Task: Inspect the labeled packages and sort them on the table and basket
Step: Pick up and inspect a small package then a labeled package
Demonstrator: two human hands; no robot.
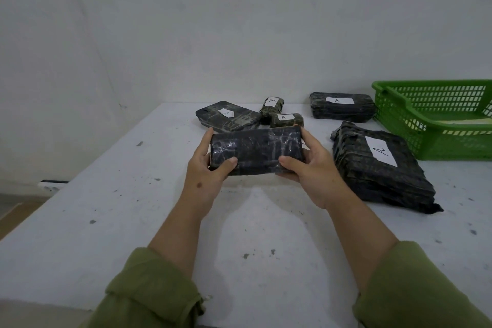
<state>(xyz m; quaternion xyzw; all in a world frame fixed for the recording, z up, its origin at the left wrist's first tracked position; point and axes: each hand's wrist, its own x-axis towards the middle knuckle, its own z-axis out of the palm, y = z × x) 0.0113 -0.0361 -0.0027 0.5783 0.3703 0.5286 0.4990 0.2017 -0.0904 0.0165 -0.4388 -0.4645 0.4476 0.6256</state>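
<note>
- The held package (257, 151) is lifted above the table (111, 216), its visible face showing no label.
- The left hand (206, 170) and right hand (306, 168) each clasp one end; turning it over would likely reveal the label.
- Labelled packages lie beyond, one large package (380, 165) beside the green basket (436, 120); keep clear of them.

Six black packages (257, 150) (one held), one basket (436, 125).
</note>
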